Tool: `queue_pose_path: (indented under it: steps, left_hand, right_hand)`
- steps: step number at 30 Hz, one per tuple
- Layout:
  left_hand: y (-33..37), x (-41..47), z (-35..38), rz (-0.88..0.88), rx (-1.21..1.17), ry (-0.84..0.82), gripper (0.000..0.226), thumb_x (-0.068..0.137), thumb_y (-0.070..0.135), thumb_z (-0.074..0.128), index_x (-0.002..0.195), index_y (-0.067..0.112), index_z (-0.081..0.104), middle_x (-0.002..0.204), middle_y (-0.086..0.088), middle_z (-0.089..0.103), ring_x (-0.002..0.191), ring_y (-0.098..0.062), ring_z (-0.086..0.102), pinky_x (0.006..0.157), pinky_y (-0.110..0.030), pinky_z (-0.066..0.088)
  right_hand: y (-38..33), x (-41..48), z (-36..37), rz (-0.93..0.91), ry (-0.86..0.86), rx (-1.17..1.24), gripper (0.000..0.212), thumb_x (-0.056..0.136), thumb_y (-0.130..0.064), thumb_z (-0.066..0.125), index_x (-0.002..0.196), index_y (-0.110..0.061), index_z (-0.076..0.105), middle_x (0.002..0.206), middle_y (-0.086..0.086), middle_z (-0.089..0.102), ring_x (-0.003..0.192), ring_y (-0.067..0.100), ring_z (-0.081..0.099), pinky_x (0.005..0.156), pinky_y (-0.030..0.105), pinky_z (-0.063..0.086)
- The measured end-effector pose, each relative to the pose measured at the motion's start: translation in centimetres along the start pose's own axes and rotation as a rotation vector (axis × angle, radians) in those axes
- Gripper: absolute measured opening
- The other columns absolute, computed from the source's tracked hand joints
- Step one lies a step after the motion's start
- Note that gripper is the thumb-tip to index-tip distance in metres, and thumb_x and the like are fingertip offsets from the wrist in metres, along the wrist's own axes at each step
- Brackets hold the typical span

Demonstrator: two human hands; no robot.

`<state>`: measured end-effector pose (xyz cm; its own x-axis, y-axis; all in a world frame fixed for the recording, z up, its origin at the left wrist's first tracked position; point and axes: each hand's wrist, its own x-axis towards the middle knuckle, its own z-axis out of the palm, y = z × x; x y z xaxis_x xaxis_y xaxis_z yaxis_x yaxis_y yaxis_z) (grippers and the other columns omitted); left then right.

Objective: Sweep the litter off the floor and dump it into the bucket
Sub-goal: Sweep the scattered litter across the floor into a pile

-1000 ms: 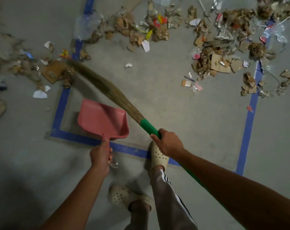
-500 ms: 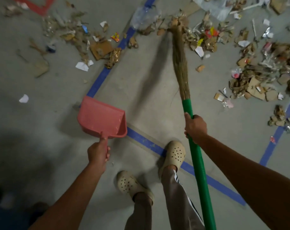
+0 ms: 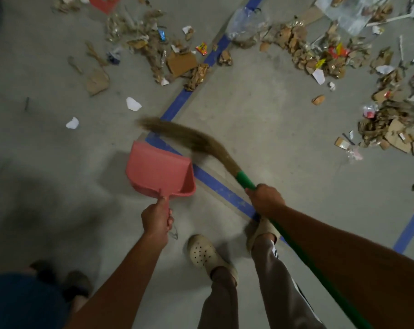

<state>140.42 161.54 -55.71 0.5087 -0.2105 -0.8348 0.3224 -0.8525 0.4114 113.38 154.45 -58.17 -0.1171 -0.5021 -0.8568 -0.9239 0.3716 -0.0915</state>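
Observation:
My left hand (image 3: 156,219) grips the handle of a pink dustpan (image 3: 159,170), held just above the grey floor with nothing in it. My right hand (image 3: 264,201) grips the green handle of a broom (image 3: 245,180). Its brown bristles (image 3: 184,136), blurred, curve left over the blue tape line just beyond the dustpan. Litter of cardboard scraps, paper and wrappers lies in a band across the top: one heap at upper left (image 3: 154,51), another at upper right (image 3: 315,53), and a third at the right edge (image 3: 391,129). No bucket is in view.
Blue tape lines (image 3: 215,184) cross the concrete floor. White paper scraps (image 3: 133,104) lie left of the tape. My feet in pale clogs (image 3: 202,251) stand below the hands. A dark blue shape (image 3: 23,302) fills the bottom-left corner.
The broom head swung from far ahead in the litter back down and left, close to the dustpan. The view shifted slightly; the dustpan stays in my left hand.

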Motion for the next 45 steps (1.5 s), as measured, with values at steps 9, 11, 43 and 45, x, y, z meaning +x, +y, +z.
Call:
queue_pose_path:
  steps: [9,11,43,45]
  left_hand:
    - [1.2,1.4,-7.5,0.008,-0.100,0.005,0.052,0.090,0.057,0.067,0.075,0.009,0.055,0.067,-0.009,0.055,0.040,-0.014,0.041,0.037,-0.021,0.029]
    - [1.6,1.7,-9.4,0.008,-0.140,0.012,0.051,0.091,0.055,0.066,0.078,0.007,0.056,0.069,-0.011,0.056,0.040,-0.013,0.042,0.036,-0.021,0.030]
    - [14.4,11.5,-13.1,-0.101,-0.219,0.246,0.051,0.092,0.057,0.062,0.078,0.008,0.057,0.069,-0.007,0.059,0.040,-0.012,0.040,0.034,-0.020,0.029]
    - [15.5,11.6,-12.7,-0.083,-0.234,0.240,0.044,0.096,0.048,0.061,0.079,0.007,0.056,0.073,-0.010,0.059,0.041,-0.013,0.040,0.034,-0.020,0.028]
  right_hand:
    - [-11.4,-1.7,-4.0,-0.070,0.216,0.220,0.042,0.103,-0.053,0.043,0.101,-0.014,0.057,0.086,0.008,0.069,0.062,0.022,0.070,0.056,0.036,0.060]
    - [-13.9,-2.8,-2.9,-0.137,0.199,0.198,0.042,0.102,-0.056,0.043,0.100,-0.016,0.057,0.087,0.008,0.069,0.070,0.026,0.072,0.067,0.046,0.063]
    - [-30.2,6.1,-6.4,-0.262,0.205,0.141,0.040,0.101,-0.057,0.042,0.094,-0.020,0.053,0.084,0.008,0.068,0.073,0.028,0.071,0.069,0.048,0.063]
    - [-31.1,5.2,-6.3,-0.308,0.168,0.064,0.042,0.102,-0.057,0.042,0.097,-0.018,0.055,0.085,0.008,0.068,0.075,0.029,0.069,0.069,0.044,0.061]
